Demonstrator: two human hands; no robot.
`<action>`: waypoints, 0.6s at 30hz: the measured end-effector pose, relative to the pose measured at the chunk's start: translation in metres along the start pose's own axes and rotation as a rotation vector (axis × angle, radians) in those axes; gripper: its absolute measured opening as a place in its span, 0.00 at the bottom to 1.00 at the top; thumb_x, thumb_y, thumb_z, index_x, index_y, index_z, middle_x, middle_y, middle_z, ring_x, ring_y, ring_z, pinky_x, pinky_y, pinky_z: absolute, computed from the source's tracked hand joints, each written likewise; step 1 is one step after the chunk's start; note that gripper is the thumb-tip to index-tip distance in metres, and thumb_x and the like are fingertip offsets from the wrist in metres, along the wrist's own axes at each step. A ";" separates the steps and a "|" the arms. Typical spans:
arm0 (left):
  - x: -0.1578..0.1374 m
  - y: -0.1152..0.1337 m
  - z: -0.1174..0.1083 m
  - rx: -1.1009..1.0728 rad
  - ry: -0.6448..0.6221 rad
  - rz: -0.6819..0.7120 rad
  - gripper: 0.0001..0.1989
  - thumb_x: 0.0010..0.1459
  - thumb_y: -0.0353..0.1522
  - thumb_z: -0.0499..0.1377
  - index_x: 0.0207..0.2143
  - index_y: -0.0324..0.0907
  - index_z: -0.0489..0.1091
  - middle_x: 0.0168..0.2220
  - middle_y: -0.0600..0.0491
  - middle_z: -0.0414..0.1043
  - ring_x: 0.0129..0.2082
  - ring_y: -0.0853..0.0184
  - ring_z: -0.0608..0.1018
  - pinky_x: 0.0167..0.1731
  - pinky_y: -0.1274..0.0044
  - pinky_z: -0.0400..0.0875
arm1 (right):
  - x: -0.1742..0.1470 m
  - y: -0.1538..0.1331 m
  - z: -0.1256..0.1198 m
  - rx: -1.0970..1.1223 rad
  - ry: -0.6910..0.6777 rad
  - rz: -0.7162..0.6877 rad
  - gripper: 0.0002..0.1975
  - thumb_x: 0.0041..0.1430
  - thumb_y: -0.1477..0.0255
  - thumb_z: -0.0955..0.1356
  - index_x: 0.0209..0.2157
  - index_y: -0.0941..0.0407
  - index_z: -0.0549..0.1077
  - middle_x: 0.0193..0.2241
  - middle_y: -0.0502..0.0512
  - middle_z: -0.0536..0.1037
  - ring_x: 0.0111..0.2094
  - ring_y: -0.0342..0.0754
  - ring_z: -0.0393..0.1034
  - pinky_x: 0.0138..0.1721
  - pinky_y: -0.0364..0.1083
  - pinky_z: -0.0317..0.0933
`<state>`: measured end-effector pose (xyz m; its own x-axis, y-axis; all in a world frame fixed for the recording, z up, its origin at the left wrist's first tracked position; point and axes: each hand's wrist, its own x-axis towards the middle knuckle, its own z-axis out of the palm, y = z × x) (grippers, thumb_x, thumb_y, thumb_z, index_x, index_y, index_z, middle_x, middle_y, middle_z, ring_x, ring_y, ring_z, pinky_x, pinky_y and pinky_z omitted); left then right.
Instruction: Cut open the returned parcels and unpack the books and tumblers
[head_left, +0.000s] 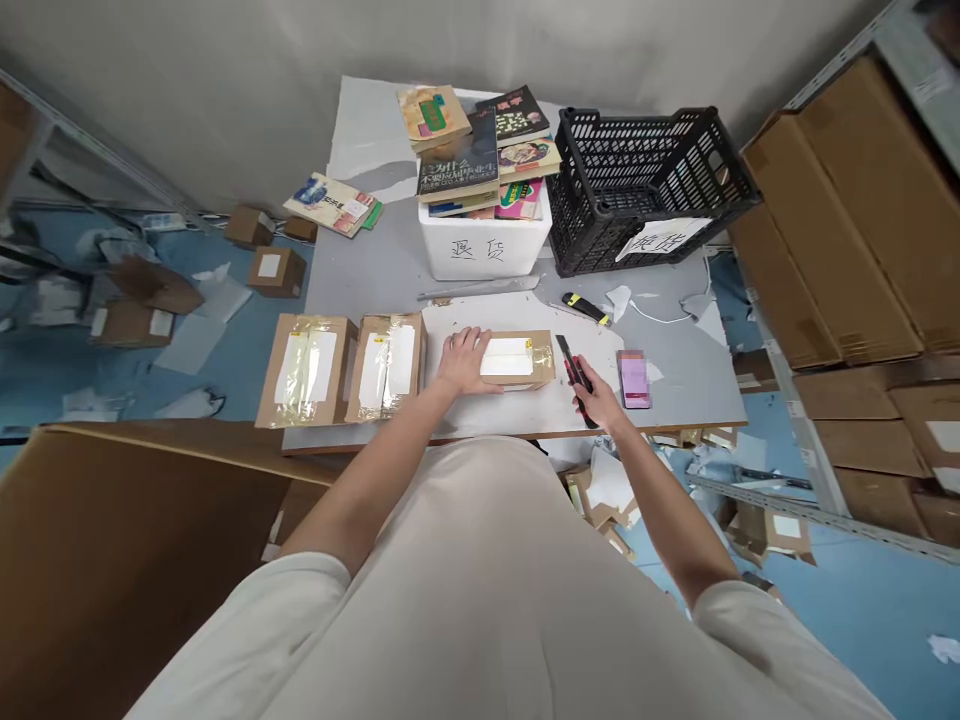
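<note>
A small taped cardboard box (pixel 541 362) with a white label lies on the grey table in front of me. My left hand (pixel 463 362) grips its left end, fingers over the top and far edge, thumb along the near side. In my right hand (pixel 598 398) is a black and red utility knife (pixel 568 358), pointing away from me just off the box's right end. Whether its blade is out is too small to tell. Two more taped boxes, a larger one (pixel 304 368) and a narrower one (pixel 386 365), stand to the left of my left hand.
Behind the box, a white bin (pixel 484 250) holds stacked books, beside a black plastic crate (pixel 652 215). More books (pixel 330 203) lie left. A yellow-black cutter (pixel 586 307) and a phone (pixel 634 380) are on the right. Shelving with cartons (pixel 847 220) flanks the table.
</note>
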<state>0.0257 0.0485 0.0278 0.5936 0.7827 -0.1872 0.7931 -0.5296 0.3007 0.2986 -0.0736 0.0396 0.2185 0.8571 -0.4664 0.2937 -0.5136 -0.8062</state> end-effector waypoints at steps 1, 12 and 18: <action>0.001 0.000 0.002 -0.012 0.025 -0.019 0.58 0.40 0.57 0.63 0.67 0.38 0.45 0.66 0.36 0.50 0.65 0.45 0.52 0.62 0.56 0.44 | -0.003 0.001 0.001 -0.013 -0.013 0.017 0.39 0.54 0.66 0.64 0.67 0.48 0.49 0.40 0.53 0.73 0.23 0.38 0.64 0.22 0.41 0.66; -0.002 0.001 0.012 -0.085 0.144 -0.034 0.57 0.36 0.55 0.66 0.64 0.39 0.51 0.61 0.38 0.57 0.61 0.46 0.57 0.60 0.58 0.49 | -0.002 -0.030 -0.007 -0.404 -0.048 0.018 0.35 0.57 0.71 0.64 0.66 0.49 0.55 0.31 0.53 0.76 0.19 0.40 0.65 0.17 0.40 0.63; -0.001 0.001 0.013 -0.084 0.149 -0.030 0.57 0.36 0.55 0.66 0.64 0.38 0.52 0.61 0.38 0.56 0.61 0.46 0.57 0.60 0.60 0.51 | -0.006 -0.064 -0.020 -0.700 -0.183 0.041 0.34 0.59 0.74 0.61 0.67 0.52 0.53 0.23 0.52 0.76 0.16 0.44 0.65 0.18 0.42 0.60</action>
<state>0.0280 0.0432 0.0159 0.5383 0.8407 -0.0588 0.7921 -0.4810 0.3757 0.2967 -0.0468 0.1012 0.1010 0.7983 -0.5938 0.8288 -0.3976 -0.3936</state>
